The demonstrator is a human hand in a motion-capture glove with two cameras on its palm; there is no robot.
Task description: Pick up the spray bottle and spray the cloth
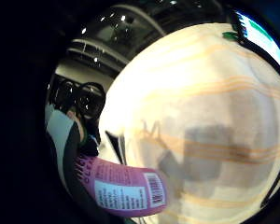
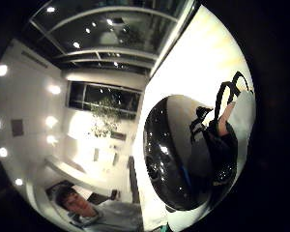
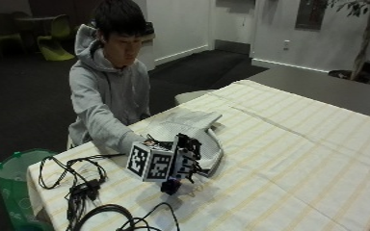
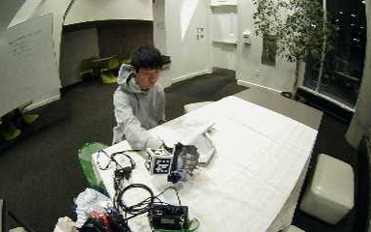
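The spray bottle (image 3: 170, 186) is dark with a pink-purple label (image 1: 126, 186), and it stands low over the striped tablecloth (image 3: 287, 144) near the front edge. My gloved right hand (image 3: 186, 158) is on top of it, fingers curled round its upper part. A glossy black rounded part of the bottle (image 2: 176, 154) fills the thumb side palm view, with a strapped finger (image 2: 225, 120) beside it. The grey cloth (image 3: 188, 126) lies rumpled on the table just behind the hand, in front of the person. The bare hand is hidden.
Black cables and a headset (image 3: 82, 185) lie on the table's near left corner. A green bin (image 3: 15, 175) stands beside the table. A black device (image 4: 167, 215) sits at the front edge. A white stool (image 4: 327, 186) stands to the right.
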